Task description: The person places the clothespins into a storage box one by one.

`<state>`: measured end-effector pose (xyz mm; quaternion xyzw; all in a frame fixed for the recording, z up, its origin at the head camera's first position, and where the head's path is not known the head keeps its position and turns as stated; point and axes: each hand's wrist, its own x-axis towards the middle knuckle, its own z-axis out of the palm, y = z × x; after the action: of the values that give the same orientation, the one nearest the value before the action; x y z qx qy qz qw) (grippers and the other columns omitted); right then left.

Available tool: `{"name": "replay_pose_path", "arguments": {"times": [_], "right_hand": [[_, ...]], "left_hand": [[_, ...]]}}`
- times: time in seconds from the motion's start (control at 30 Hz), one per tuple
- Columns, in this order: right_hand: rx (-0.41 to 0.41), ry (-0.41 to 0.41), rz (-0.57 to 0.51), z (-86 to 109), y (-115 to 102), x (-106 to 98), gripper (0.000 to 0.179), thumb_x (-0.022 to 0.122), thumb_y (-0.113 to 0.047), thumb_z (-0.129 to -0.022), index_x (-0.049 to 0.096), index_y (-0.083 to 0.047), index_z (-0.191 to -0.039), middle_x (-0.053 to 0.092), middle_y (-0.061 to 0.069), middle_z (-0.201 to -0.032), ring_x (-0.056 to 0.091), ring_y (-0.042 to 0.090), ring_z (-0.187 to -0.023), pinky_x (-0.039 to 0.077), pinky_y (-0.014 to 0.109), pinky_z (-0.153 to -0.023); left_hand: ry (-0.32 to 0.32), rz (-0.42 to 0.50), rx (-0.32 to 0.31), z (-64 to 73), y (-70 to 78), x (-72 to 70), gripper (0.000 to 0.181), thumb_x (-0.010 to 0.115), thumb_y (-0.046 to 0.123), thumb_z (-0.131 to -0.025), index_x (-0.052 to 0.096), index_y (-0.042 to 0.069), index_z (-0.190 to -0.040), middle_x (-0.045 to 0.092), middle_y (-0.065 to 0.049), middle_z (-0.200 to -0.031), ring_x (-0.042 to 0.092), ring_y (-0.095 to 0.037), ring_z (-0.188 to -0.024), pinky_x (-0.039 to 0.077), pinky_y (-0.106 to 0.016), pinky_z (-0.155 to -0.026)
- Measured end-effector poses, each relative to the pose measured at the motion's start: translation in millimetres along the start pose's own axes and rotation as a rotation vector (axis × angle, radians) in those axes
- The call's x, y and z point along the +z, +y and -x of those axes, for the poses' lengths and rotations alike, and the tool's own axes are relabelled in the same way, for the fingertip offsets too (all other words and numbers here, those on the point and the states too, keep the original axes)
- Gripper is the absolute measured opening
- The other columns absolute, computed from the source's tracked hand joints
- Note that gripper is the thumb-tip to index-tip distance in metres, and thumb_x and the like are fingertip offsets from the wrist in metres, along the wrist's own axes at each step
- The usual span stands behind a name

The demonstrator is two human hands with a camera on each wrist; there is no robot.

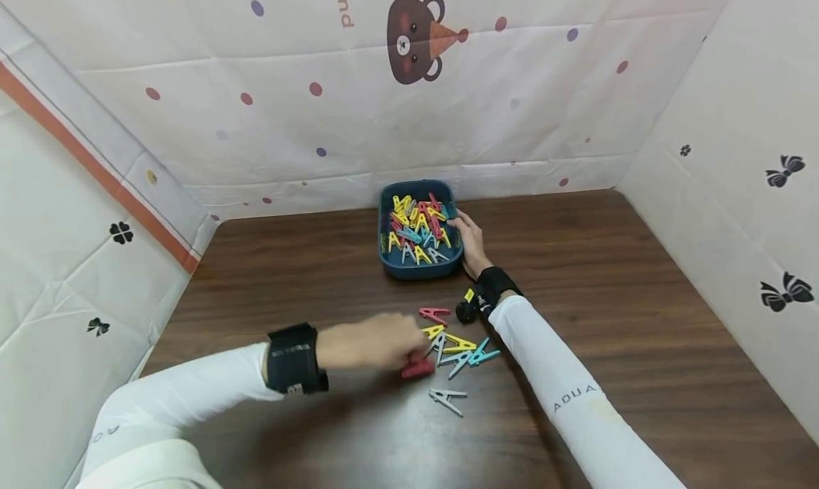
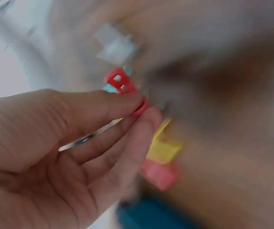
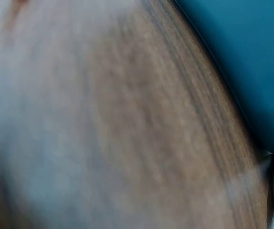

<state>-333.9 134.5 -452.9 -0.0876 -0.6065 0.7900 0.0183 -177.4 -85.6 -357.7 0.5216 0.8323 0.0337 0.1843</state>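
Observation:
My left hand [image 1: 377, 341], blurred in the head view, is over the table beside a loose group of clothespins. In the left wrist view its thumb and fingertips pinch a red clothespin [image 2: 120, 80]. At the back, my right hand [image 1: 472, 244] grips the right side of a dark blue plastic bin [image 1: 419, 271], thumb at the rim. Inside the bin lies a heap of yellow, red, blue and grey clothespins [image 1: 419, 222]. Only the blue side of the bin [image 3: 251, 71] and blurred wood show in the right wrist view.
On the brown wooden table [image 1: 307, 269] lie a red clothespin [image 1: 434, 314], yellow ones [image 1: 461, 344], a light blue one [image 1: 484, 354] and several grey ones. A grey clothespin [image 1: 446, 400] is apart, nearer the front. Patterned white sheeting [image 1: 358, 126] stands behind and at both sides.

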Motion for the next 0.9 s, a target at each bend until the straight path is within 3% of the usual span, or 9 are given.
{"name": "replay_pose_path", "arguments": {"times": [0.1,0.23,0.33,0.4,0.47,0.53,0.63,0.77,0.9], "right_hand": [[0.003,-0.002,-0.005,-0.7,2,0,0.051,0.052,-0.023,-0.103,0.047,-0.022,-0.154,0.054,0.014,-0.148,0.059,0.013,-0.105,0.051,0.021,-0.082],[-0.018,0.002,-0.003,-0.2,2,0,0.051,0.052,-0.024,-0.103,0.047,-0.022,-0.154,0.054,0.014,-0.149,0.059,0.013,-0.107,0.05,0.021,-0.083],[-0.023,-0.001,0.005,0.6,1,0,0.051,0.051,-0.024,-0.103,0.047,-0.022,-0.154,0.053,0.014,-0.15,0.059,0.015,-0.109,0.05,0.022,-0.085],[-0.022,0.0,0.012,0.8,-1,1,0.051,0.051,-0.024,-0.103,0.047,-0.022,-0.154,0.053,0.014,-0.15,0.059,0.015,-0.109,0.05,0.022,-0.085],[-0.012,0.005,0.019,2.0,0,1,0.051,0.051,-0.024,-0.103,0.047,-0.022,-0.154,0.053,0.014,-0.15,0.058,0.015,-0.11,0.05,0.022,-0.085],[-0.001,0.005,0.025,2.2,1,1,0.051,0.051,-0.024,-0.103,0.047,-0.022,-0.154,0.054,0.013,-0.149,0.058,0.015,-0.111,0.05,0.022,-0.086],[0.011,-0.006,0.034,1.5,0,1,0.051,0.051,-0.024,-0.104,0.046,-0.022,-0.155,0.054,0.013,-0.148,0.059,0.015,-0.111,0.051,0.022,-0.086],[-0.012,-0.013,0.028,-0.5,-3,1,0.052,0.05,-0.024,-0.104,0.045,-0.02,-0.155,0.053,0.013,-0.15,0.058,0.016,-0.113,0.051,0.023,-0.089],[-0.017,0.002,0.019,-0.3,-3,0,0.052,0.05,-0.023,-0.103,0.046,-0.019,-0.154,0.053,0.013,-0.149,0.058,0.016,-0.113,0.05,0.022,-0.088]], "left_hand": [[0.105,0.023,-0.059,-1.8,-20.6,-49.7,0.024,0.066,-0.01,-0.082,0.068,0.014,-0.079,0.065,0.005,-0.075,0.057,-0.006,-0.065,0.048,-0.018,-0.057],[0.373,0.021,-0.169,-18.9,-63.7,-117.1,0.019,0.065,-0.01,-0.085,0.07,0.007,-0.085,0.071,-0.006,-0.085,0.065,-0.018,-0.076,0.055,-0.027,-0.068],[0.546,0.058,-0.303,-39.6,-99.0,-149.3,0.013,0.062,-0.008,-0.088,0.07,0.001,-0.09,0.073,-0.016,-0.092,0.068,-0.027,-0.082,0.057,-0.035,-0.073],[0.587,0.084,-0.401,-54.4,-120.1,-160.2,0.01,0.061,-0.006,-0.09,0.07,-0.001,-0.092,0.073,-0.019,-0.096,0.068,-0.029,-0.084,0.056,-0.038,-0.076],[0.56,0.111,-0.478,-71.5,-138.0,-161.4,0.007,0.063,-0.002,-0.092,0.07,-0.001,-0.093,0.072,-0.02,-0.099,0.068,-0.028,-0.083,0.057,-0.039,-0.078],[0.485,0.146,-0.535,-88.1,-151.9,-156.5,0.007,0.063,-0.001,-0.092,0.07,0.0,-0.092,0.07,-0.016,-0.096,0.065,-0.024,-0.078,0.057,-0.037,-0.078],[0.366,0.168,-0.606,-110.5,-167.1,-143.4,0.015,0.058,0.001,-0.096,0.066,0.003,-0.083,0.062,-0.01,-0.084,0.056,-0.018,-0.066,0.054,-0.032,-0.067],[0.312,0.123,-0.679,-132.6,-179.6,-125.2,0.03,0.051,0.005,-0.101,0.055,0.01,-0.072,0.049,-0.005,-0.072,0.044,-0.018,-0.062,0.039,-0.032,-0.061],[0.235,0.082,-0.711,-142.8,-184.2,-112.5,0.034,0.052,0.01,-0.102,0.05,0.013,-0.068,0.044,-0.004,-0.073,0.043,-0.019,-0.064,0.039,-0.035,-0.065]]}}
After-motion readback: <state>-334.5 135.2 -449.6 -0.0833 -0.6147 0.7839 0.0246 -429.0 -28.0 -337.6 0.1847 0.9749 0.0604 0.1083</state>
